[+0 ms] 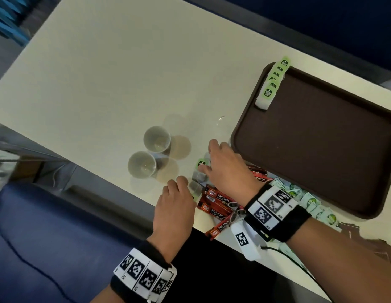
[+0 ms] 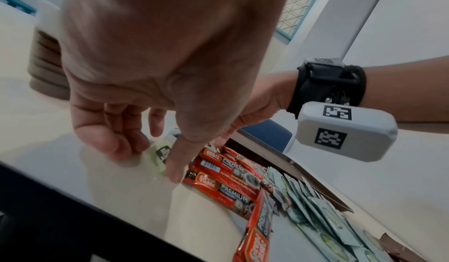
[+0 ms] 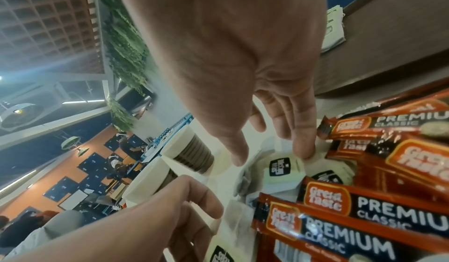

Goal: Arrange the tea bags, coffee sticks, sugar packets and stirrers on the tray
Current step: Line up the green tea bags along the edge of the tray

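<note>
Loose tea bags (image 1: 199,177) with green tags lie near the table's front edge, left of the brown tray (image 1: 321,149). My left hand (image 1: 179,186) curls over the nearest one; the left wrist view shows fingers and thumb pinching a green-tagged tea bag (image 2: 161,155). My right hand (image 1: 208,158) reaches down with straight fingers, fingertips (image 3: 305,151) touching another tea bag (image 3: 279,167). A stack of tea bags (image 1: 271,84) leans in the tray's far left corner. Red coffee sticks (image 1: 216,204) and green-white sugar packets (image 1: 310,202) lie under my right wrist.
Two paper cups (image 1: 157,139) (image 1: 142,165) stand just left of my hands. Brown flat pieces (image 1: 365,241) lie at the table's front right. A cable (image 1: 299,265) runs off the front edge. The table (image 1: 103,73) stretches away to the far left.
</note>
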Available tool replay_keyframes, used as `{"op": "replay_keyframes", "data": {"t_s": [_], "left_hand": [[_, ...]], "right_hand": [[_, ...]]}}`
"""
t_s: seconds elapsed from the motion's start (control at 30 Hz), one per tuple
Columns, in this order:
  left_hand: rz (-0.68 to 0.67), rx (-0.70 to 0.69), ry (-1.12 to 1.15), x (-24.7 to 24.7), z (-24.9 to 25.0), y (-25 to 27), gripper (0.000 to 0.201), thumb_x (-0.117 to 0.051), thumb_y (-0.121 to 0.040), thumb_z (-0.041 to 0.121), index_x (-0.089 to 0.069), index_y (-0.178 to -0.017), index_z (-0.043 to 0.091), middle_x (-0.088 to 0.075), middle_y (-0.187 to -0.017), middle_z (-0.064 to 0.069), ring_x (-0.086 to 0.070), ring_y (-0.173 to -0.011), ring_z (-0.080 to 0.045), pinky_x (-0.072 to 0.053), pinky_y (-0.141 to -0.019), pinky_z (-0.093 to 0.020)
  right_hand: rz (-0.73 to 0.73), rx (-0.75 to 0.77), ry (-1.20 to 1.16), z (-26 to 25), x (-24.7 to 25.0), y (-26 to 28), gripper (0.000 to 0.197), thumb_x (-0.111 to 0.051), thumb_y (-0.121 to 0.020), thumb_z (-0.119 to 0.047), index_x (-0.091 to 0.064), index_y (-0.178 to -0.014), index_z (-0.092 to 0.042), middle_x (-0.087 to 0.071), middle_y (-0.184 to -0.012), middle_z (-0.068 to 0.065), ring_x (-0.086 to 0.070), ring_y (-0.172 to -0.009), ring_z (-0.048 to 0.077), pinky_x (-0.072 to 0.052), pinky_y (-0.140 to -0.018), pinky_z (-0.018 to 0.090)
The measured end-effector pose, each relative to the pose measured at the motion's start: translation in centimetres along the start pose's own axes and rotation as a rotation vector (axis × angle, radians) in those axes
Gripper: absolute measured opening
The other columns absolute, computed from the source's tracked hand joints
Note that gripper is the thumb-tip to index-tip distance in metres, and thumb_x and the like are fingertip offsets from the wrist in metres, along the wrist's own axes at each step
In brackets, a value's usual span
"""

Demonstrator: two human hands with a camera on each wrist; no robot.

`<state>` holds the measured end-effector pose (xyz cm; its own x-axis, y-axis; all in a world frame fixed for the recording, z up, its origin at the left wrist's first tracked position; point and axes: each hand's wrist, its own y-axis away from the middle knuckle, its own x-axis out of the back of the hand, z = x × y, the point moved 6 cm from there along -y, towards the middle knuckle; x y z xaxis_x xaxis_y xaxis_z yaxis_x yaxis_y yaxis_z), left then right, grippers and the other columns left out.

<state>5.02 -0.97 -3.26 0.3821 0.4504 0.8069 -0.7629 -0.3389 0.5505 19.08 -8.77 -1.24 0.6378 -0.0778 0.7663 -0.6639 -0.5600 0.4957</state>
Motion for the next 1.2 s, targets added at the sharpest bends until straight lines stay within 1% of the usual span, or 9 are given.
{"op": "replay_keyframes", "data": {"t_s": [0.2, 0.3, 0.4, 0.53, 0.7, 0.83, 0.93, 1.0, 1.2], "left_hand": [[-0.011, -0.013, 0.280, 0.7, -0.4, -0.3, 0.037, -0.069, -0.103, 0.021, -0.047, -0.131, 0.014, -0.053, -0.129, -0.002, -0.056, -0.109, -0.021, -0.045, -0.088, -0.028], [-0.004, -0.011, 0.483, 1.5, -0.6, -0.8, 0.030, -0.074, -0.099, 0.017, -0.054, -0.121, 0.016, -0.054, -0.120, 0.001, -0.059, -0.091, -0.011, -0.047, -0.077, -0.021], [0.035, -0.026, 0.604, 2.6, -0.6, -1.1, 0.031, -0.079, -0.096, 0.018, -0.060, -0.121, 0.019, -0.055, -0.113, 0.005, -0.056, -0.082, 0.000, -0.044, -0.073, -0.007], [0.075, -0.035, 0.720, 4.7, -0.1, -1.1, 0.035, -0.080, -0.097, 0.023, -0.059, -0.125, 0.029, -0.064, -0.096, 0.014, -0.061, -0.076, 0.001, -0.046, -0.069, -0.009], [0.177, -0.088, 0.833, 7.8, 1.3, -0.8, 0.047, -0.079, -0.094, 0.014, -0.048, -0.121, 0.035, -0.065, -0.084, 0.007, -0.062, -0.072, -0.012, -0.054, -0.067, -0.034], [0.244, -0.206, 0.889, 11.4, 3.7, -1.3, 0.037, -0.074, -0.095, 0.010, -0.055, -0.110, 0.039, -0.065, -0.093, 0.011, -0.058, -0.072, -0.020, -0.050, -0.066, -0.033], [0.261, -0.272, 0.849, 13.5, 5.8, -2.9, 0.036, -0.069, -0.098, 0.012, -0.061, -0.116, 0.042, -0.067, -0.096, 0.016, -0.060, -0.078, -0.011, -0.048, -0.067, -0.020], [0.253, -0.317, 0.789, 14.7, 7.4, -4.5, 0.037, -0.064, -0.101, 0.013, -0.066, -0.119, 0.045, -0.068, -0.104, 0.016, -0.063, -0.084, -0.005, -0.047, -0.072, -0.016], [0.078, -0.391, 0.729, 16.8, 12.4, -7.9, 0.027, -0.054, -0.108, 0.034, -0.076, -0.098, 0.046, -0.068, -0.109, 0.009, -0.066, -0.097, -0.005, -0.049, -0.084, -0.026]], "right_hand": [[-0.066, -0.080, -0.180, 0.4, -0.5, -0.7, 0.040, -0.076, -0.098, -0.027, -0.046, -0.122, -0.015, -0.053, -0.119, 0.009, -0.058, -0.100, 0.024, -0.047, -0.076, 0.031], [-0.081, -0.101, -0.300, 1.0, -0.1, -1.1, 0.035, -0.079, -0.096, -0.026, -0.053, -0.118, -0.018, -0.064, -0.104, 0.003, -0.061, -0.091, 0.016, -0.040, -0.062, 0.021], [-0.035, -0.097, -0.414, 1.4, 0.7, -1.2, 0.027, -0.080, -0.094, -0.022, -0.059, -0.111, -0.022, -0.067, -0.091, -0.002, -0.063, -0.082, 0.012, -0.041, -0.062, 0.014], [0.034, -0.073, -0.546, 1.8, 2.1, -1.2, 0.026, -0.082, -0.093, -0.023, -0.062, -0.109, -0.027, -0.067, -0.086, -0.005, -0.064, -0.076, 0.005, -0.043, -0.063, 0.009], [0.132, -0.077, -0.773, 3.4, 4.5, -0.7, 0.028, -0.080, -0.095, -0.021, -0.061, -0.113, -0.029, -0.066, -0.089, -0.001, -0.062, -0.077, 0.008, -0.051, -0.068, 0.022], [0.240, -0.051, -0.890, 5.4, 8.1, 0.6, 0.028, -0.078, -0.096, -0.017, -0.061, -0.118, -0.023, -0.067, -0.090, 0.001, -0.064, -0.084, 0.017, -0.056, -0.082, 0.029], [0.252, -0.015, -0.910, 6.8, 11.0, 1.8, 0.029, -0.077, -0.098, -0.017, -0.061, -0.122, -0.022, -0.075, -0.103, 0.005, -0.071, -0.100, 0.028, -0.059, -0.094, 0.039], [0.216, 0.016, -0.927, 7.4, 12.7, 2.7, 0.030, -0.075, -0.098, -0.013, -0.060, -0.124, -0.018, -0.077, -0.105, 0.004, -0.072, -0.102, 0.028, -0.060, -0.091, 0.033], [0.069, 0.091, -0.954, 8.8, 16.0, 4.1, 0.036, -0.075, -0.096, -0.011, -0.059, -0.128, -0.015, -0.076, -0.111, 0.014, -0.072, -0.103, 0.031, -0.058, -0.096, 0.040]]}}
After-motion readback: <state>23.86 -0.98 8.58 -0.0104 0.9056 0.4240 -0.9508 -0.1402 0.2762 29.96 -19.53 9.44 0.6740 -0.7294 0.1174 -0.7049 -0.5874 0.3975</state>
